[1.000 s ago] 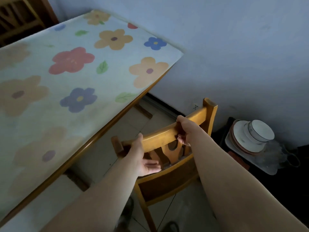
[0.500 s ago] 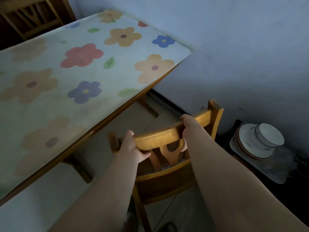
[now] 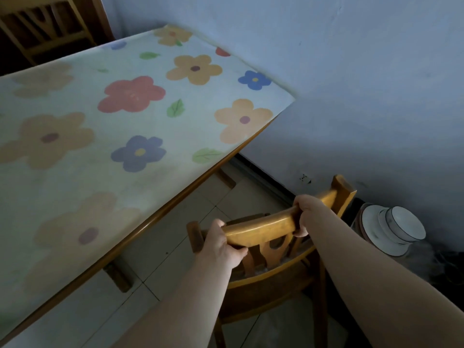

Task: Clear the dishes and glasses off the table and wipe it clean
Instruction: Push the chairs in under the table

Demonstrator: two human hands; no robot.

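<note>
The table [image 3: 155, 217] fills the left, covered by a pale cloth printed with coloured flowers; nothing stands on the part I see. A wooden chair [image 3: 263, 228] stands beside its right edge, on the tiled floor. My left hand [image 3: 223, 244] grips the left end of the chair's curved top rail. My right hand [image 3: 307, 212] grips the rail near its right post. A stack of white plates and bowls [image 3: 391, 229] sits low at the right, against the wall.
A blue-white wall [image 3: 351, 84] runs behind the table and chair. A second wooden chair [image 3: 42, 26] stands at the far top left. A table leg [image 3: 118, 275] stands on the pale floor tiles under the near edge. Dark objects lie around the dish stack.
My left hand moved from the chair's back slats up onto the top rail and closed on it. The view shifted, with the table, chair and dishes now lying further right in frame.
</note>
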